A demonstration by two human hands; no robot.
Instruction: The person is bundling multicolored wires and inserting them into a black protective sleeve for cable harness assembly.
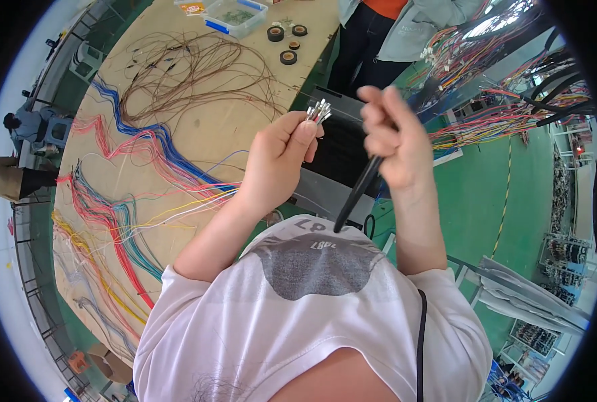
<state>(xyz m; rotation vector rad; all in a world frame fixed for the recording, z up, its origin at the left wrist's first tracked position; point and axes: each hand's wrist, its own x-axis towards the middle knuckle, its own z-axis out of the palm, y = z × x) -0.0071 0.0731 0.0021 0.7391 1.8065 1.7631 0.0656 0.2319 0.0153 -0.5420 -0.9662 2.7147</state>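
Note:
My left hand (279, 161) is raised in front of my chest and pinches a small bunch of wire ends with silver metal terminals (318, 110) between thumb and fingers. My right hand (393, 137) is just to the right of it, fingers curled around a black tube or sleeve (356, 194) that hangs down toward my white shirt. The two hands are close but apart. Whether the wires run into the black tube is hidden behind my hands.
A long wooden board (211, 127) on the left carries brown, blue, pink, red and yellow wires. Black tape rolls (287, 57) and a clear plastic box (236, 17) lie at its far end. Another person (392, 33) stands beyond. Coloured wire bundles (513, 107) hang right, above a green floor.

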